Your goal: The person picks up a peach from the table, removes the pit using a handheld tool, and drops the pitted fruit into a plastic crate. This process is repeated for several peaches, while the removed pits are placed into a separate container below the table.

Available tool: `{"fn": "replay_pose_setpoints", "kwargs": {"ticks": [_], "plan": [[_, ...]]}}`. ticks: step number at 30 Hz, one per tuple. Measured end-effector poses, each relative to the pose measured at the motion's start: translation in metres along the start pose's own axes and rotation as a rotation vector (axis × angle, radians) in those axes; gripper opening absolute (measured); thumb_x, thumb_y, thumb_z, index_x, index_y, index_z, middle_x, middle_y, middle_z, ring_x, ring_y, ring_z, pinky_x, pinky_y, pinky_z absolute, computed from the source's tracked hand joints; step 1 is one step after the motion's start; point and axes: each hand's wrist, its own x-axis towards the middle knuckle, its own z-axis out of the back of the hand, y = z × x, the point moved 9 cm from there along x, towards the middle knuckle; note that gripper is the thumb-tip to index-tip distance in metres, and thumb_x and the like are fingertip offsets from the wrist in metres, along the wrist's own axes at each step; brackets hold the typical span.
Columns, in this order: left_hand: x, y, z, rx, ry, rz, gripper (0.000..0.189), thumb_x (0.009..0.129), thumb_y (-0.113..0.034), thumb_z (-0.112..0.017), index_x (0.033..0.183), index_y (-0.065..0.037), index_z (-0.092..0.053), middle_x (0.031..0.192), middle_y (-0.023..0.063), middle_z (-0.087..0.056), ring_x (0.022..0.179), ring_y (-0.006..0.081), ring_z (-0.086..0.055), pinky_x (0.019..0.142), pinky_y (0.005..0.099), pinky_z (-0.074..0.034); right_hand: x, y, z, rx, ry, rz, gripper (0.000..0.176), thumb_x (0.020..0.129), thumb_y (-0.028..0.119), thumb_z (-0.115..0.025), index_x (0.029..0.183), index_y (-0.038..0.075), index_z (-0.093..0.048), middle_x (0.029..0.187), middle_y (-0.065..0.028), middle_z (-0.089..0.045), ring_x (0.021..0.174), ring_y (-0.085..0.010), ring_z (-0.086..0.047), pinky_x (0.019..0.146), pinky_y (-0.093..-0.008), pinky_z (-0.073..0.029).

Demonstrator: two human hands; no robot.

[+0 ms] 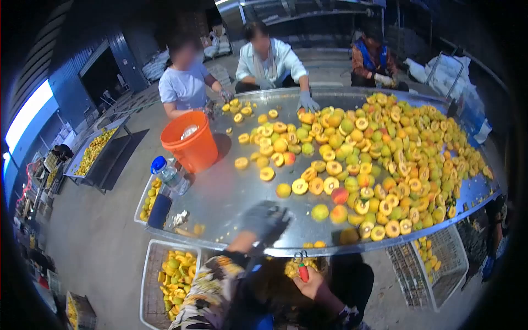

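Note:
My left hand [265,221], in a grey glove and blurred by motion, is over the near part of the metal table [225,190]. Its fingers look stretched out, and no fruit shows in them. Bare and closed, my right hand [311,284] grips a red-handled pitting tool [303,271] below the table's near edge. Curved metal loops stick up from the handle. Halved and whole peaches [352,159] lie heaped across the table's middle and right. Closest to my left hand are a few loose peaches [320,212]. Cut pieces [297,268] lie below the edge beside my right hand.
An orange bucket [190,146] and a blue-capped bottle [170,176] stand at the table's left. Below are a crate of peach pieces [175,278] and another crate [448,258]. Two people work across the table; one gloved hand [308,102] touches the peaches. Another person sits farther back.

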Motion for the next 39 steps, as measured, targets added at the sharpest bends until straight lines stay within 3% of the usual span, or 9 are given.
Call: {"fn": "replay_pose_setpoints", "kwargs": {"ticks": [3, 10, 14, 17, 24, 28, 31, 34, 39], "plan": [[0.035, -0.111, -0.062, 0.034, 0.037, -0.407, 0.041, 0.072, -0.034, -0.058, 0.108, -0.013, -0.054, 0.109, 0.0151, -0.055, 0.093, 0.0312, -0.057, 0.081, 0.0422, -0.045, -0.013, 0.000, 0.028, -0.011, -0.197, 0.167, 0.029, 0.072, 0.022, -0.068, 0.091, 0.004, -0.055, 0.075, -0.0111, -0.060, 0.070, -0.0235, -0.059, 0.067, -0.0325, -0.048], [0.067, -0.115, -0.186, 0.268, 0.352, -0.217, 0.037, 0.074, -0.023, -0.059, 0.108, -0.010, -0.057, 0.105, 0.0157, -0.057, 0.100, 0.0318, -0.054, 0.082, 0.0388, -0.044, -0.036, -0.044, 0.060, 0.117, -0.283, -0.162, 0.029, 0.072, 0.020, -0.068, 0.091, 0.002, -0.055, 0.079, -0.0134, -0.061, 0.075, -0.0223, -0.062, 0.067, -0.0312, -0.047], [0.021, -0.121, -0.075, -0.179, 0.152, -0.037, 0.025, 0.083, -0.025, -0.053, 0.099, -0.007, -0.060, 0.084, 0.0154, -0.063, 0.077, 0.0330, -0.062, 0.069, 0.0377, -0.050, -0.029, -0.027, 0.059, -0.081, -0.261, -0.020, 0.033, 0.071, 0.019, -0.068, 0.094, 0.001, -0.055, 0.081, -0.0145, -0.062, 0.075, -0.0224, -0.062, 0.067, -0.0318, -0.047], [-0.007, -0.048, -0.164, -1.665, 0.585, 0.471, 0.031, 0.086, -0.032, -0.051, 0.092, -0.002, -0.059, 0.083, 0.0133, -0.062, 0.068, 0.0260, -0.061, 0.060, 0.0341, -0.051, -0.028, -0.008, 0.062, -0.080, -0.395, 0.187, 0.041, 0.070, 0.021, -0.069, 0.103, 0.000, -0.054, 0.081, -0.0148, -0.062, 0.075, -0.0221, -0.062, 0.068, -0.0310, -0.047], [-0.138, -0.084, -0.038, -1.174, 0.654, 0.509, 0.057, 0.079, -0.059, -0.051, 0.104, -0.008, -0.055, 0.090, 0.0083, -0.061, 0.070, 0.0164, -0.060, 0.058, 0.0281, -0.052, -0.012, 0.060, 0.028, -0.100, 0.041, 0.171, 0.063, 0.069, 0.043, -0.069, 0.118, 0.008, -0.050, 0.093, -0.0176, -0.062, 0.089, -0.0277, -0.061, 0.077, -0.0336, -0.048], [-0.152, -0.041, -0.090, -1.547, 0.738, 0.698, 0.065, 0.078, -0.065, -0.046, 0.109, -0.008, -0.052, 0.095, 0.0086, -0.059, 0.077, 0.0154, -0.060, 0.061, 0.0276, -0.052, 0.002, 0.065, 0.001, -0.129, 0.129, 0.206, 0.050, 0.069, 0.038, -0.071, 0.103, 0.005, -0.055, 0.084, -0.0118, -0.061, 0.082, -0.0215, -0.061, 0.073, -0.0318, -0.047], [-0.145, -0.078, -0.028, -1.649, 0.546, 0.448, 0.074, 0.078, -0.069, -0.040, 0.114, -0.005, -0.049, 0.099, 0.0085, -0.058, 0.084, 0.0149, -0.059, 0.071, 0.0270, -0.051, 0.035, 0.035, 0.003, -0.049, -0.178, 0.389, 0.036, 0.073, 0.027, -0.071, 0.093, 0.003, -0.052, 0.070, -0.0044, -0.054, 0.061, -0.0144, -0.057, 0.057, -0.0291, -0.047], [-0.138, -0.061, -0.019, -1.636, 0.217, 0.252, 0.073, 0.081, -0.064, -0.039, 0.119, -0.003, -0.047, 0.105, 0.0117, -0.057, 0.096, 0.0177, -0.056, 0.082, 0.0297, -0.047, 0.033, 0.042, -0.008, 0.454, -0.118, -0.055, 0.024, 0.082, 0.018, -0.062, 0.091, 0.005, -0.044, 0.062, -0.0021, -0.047, 0.036, -0.0086, -0.041, 0.032, -0.0251, -0.034], [-0.146, -0.018, -0.016, -1.647, -0.129, 0.533, 0.055, 0.083, -0.054, -0.049, 0.096, -0.002, -0.058, 0.085, 0.0093, -0.062, 0.074, 0.0173, -0.060, 0.068, 0.0278, -0.051, 0.030, 0.039, -0.030, 0.171, -0.272, 0.200, 0.024, 0.080, 0.021, -0.064, 0.090, 0.004, -0.050, 0.065, -0.0074, -0.053, 0.044, -0.0178, -0.050, 0.043, -0.0305, -0.042]]}}
